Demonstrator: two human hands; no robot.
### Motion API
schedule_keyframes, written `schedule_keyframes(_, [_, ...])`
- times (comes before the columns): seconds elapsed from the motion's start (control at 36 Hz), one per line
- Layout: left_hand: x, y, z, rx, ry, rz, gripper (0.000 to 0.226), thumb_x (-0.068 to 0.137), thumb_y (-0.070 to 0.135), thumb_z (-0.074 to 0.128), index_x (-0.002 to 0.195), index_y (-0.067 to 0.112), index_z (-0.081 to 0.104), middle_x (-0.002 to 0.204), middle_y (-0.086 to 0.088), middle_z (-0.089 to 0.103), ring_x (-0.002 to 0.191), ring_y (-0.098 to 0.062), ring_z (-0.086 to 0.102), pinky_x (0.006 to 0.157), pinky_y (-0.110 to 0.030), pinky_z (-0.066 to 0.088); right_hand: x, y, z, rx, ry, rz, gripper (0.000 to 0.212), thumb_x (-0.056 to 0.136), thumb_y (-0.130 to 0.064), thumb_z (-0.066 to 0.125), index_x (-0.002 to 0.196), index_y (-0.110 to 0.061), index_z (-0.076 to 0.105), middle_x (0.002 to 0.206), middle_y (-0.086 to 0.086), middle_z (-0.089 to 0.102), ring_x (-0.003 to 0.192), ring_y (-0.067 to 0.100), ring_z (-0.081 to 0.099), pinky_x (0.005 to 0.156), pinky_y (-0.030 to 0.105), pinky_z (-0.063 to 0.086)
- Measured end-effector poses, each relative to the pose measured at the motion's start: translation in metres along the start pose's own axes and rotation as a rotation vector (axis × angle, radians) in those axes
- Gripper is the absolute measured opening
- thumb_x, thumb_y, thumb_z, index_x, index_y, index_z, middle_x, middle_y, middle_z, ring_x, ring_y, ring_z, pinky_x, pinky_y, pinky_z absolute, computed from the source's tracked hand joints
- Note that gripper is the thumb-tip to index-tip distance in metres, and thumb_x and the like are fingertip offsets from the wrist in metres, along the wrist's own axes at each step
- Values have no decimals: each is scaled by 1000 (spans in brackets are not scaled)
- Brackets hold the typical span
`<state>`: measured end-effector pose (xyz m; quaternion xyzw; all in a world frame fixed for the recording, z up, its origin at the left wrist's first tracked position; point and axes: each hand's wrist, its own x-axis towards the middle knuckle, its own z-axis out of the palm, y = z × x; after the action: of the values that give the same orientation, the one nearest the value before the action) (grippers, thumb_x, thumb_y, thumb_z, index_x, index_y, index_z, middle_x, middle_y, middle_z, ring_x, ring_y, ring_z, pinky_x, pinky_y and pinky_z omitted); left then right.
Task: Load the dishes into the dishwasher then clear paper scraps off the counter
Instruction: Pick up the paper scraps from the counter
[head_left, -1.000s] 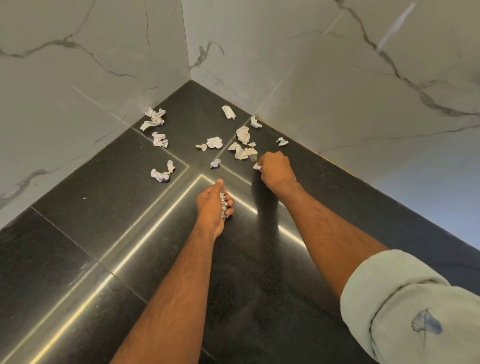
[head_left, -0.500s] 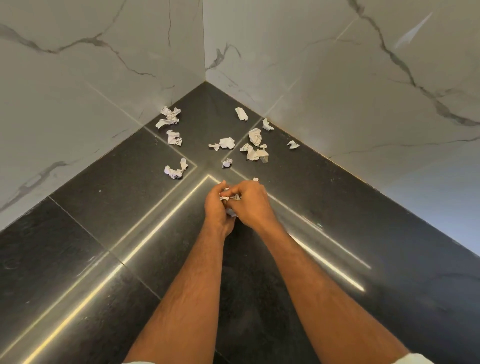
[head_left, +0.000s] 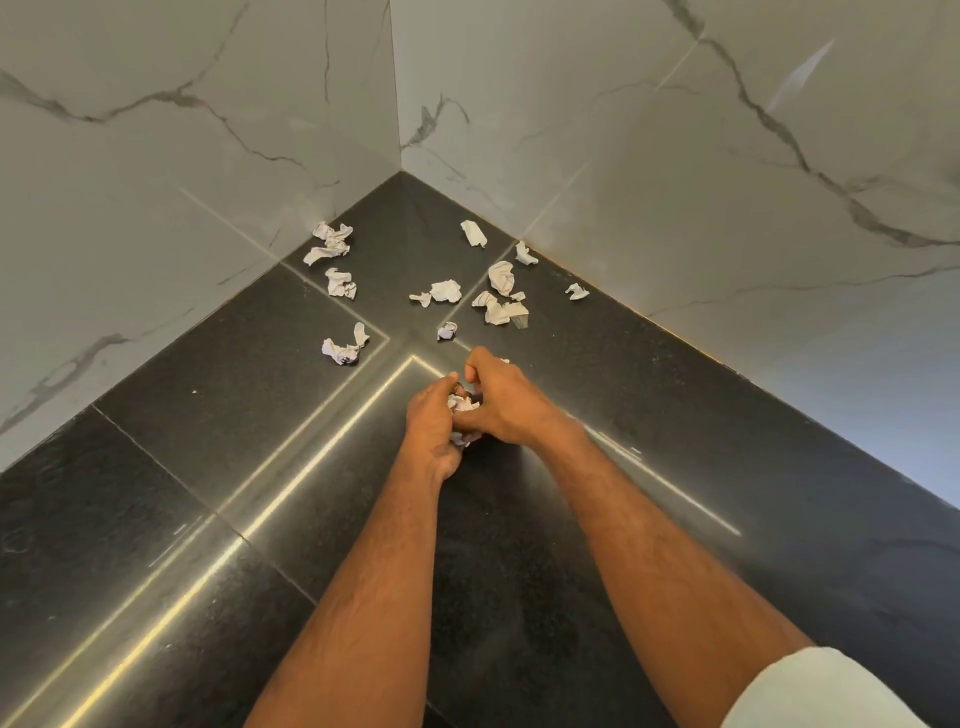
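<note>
both hands meet over the black counter (head_left: 260, 415): the left hand (head_left: 434, 423) cups a wad of crumpled paper (head_left: 461, 404) with curled fingers, and the right hand (head_left: 506, 400) pinches at that same wad. more paper scraps (head_left: 447, 291) lie scattered in the corner near the marble walls (head_left: 208, 156).

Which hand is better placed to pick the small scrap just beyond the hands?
Probably the right hand: it lies nearest the small scrap, while the left hand cups the gathered paper wad.
</note>
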<state>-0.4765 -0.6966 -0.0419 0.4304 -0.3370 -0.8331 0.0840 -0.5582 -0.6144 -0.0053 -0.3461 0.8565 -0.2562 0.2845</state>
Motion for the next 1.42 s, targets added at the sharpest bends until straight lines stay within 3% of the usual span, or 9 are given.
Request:
schedule_keyframes(0.14, [5, 0, -1, -73, -1, -9, 23, 100, 21, 56, 79, 13, 55, 55, -2, 51, 40, -12, 45, 37, -18, 28, 4, 7, -31, 91, -107, 7, 68, 56, -41, 96, 100, -22, 49, 94, -3, 56, 77, 9, 47, 64, 27, 42])
schedule_keyframes(0.25, [7, -1, 3, -63, -13, 5, 29, 100, 17, 54, 71, 13, 51, 57, -4, 44, 41, -12, 41, 40, -18, 19, 30, 36, -62, 150, 155, 56, 43, 71, -32, 89, 101, -27, 59, 105, -2, 64, 84, 10, 60, 73, 21, 46])
schedule_keyframes(0.36, [10, 0, 5, -55, -23, 6, 30, 99, 15, 54, 70, 12, 50, 58, -4, 44, 42, -13, 42, 40, -18, 20, 58, 70, -97, -53, 412, 198, 39, 91, -11, 65, 130, -19, 60, 136, 9, 54, 120, 26, 56, 104, 34, 43])
schedule_keyframes(0.5, [13, -1, 6, -25, -30, 3, 30, 100, 16, 54, 70, 12, 50, 57, -5, 44, 42, -13, 41, 39, -18, 20, 80, 87, -118, -372, 251, 223, 60, 92, 1, 52, 149, -15, 43, 150, 15, 40, 134, 37, 44, 112, 40, 37])
schedule_keyframes(0.64, [14, -1, 7, -16, -35, 0, 32, 100, 16, 55, 68, 11, 50, 55, -4, 45, 42, -14, 41, 40, -18, 20, 84, 81, -105, -639, 164, 229, 39, 93, 0, 56, 130, -8, 63, 126, 19, 63, 115, 35, 61, 98, 41, 49])
schedule_keyframes(0.78, [15, -1, 7, -1, -36, 3, 32, 100, 15, 54, 68, 11, 50, 56, -4, 46, 44, -14, 41, 41, -20, 20, 101, 70, -91, -218, 378, 251, 11, 92, -16, 70, 99, -11, 77, 101, 11, 73, 93, 27, 69, 88, 39, 57])
schedule_keyframes(1.03, [16, -2, 6, 39, -33, -5, 30, 98, 16, 56, 69, 11, 52, 60, -5, 47, 48, -16, 40, 41, -21, 21, 146, 26, -85, -239, 252, 28, 5, 89, -13, 71, 93, -12, 74, 131, 9, 61, 119, 26, 59, 96, 35, 48])
schedule_keyframes(1.19, [17, -1, 7, 42, -34, 9, 29, 99, 15, 55, 70, 11, 52, 61, -7, 45, 49, -17, 40, 41, -20, 21, 146, 29, -82, -360, 236, 68, 7, 94, -7, 63, 95, -10, 69, 98, 13, 69, 93, 28, 65, 81, 37, 56])
schedule_keyframes(1.42, [24, -1, 4, 50, -53, 3, 30, 100, 18, 56, 71, 11, 53, 61, -8, 47, 48, -17, 41, 39, -18, 24, 138, 30, -95, 334, 442, 81, 35, 71, -14, 89, 98, -20, 68, 84, -3, 62, 75, 12, 64, 65, 28, 59])
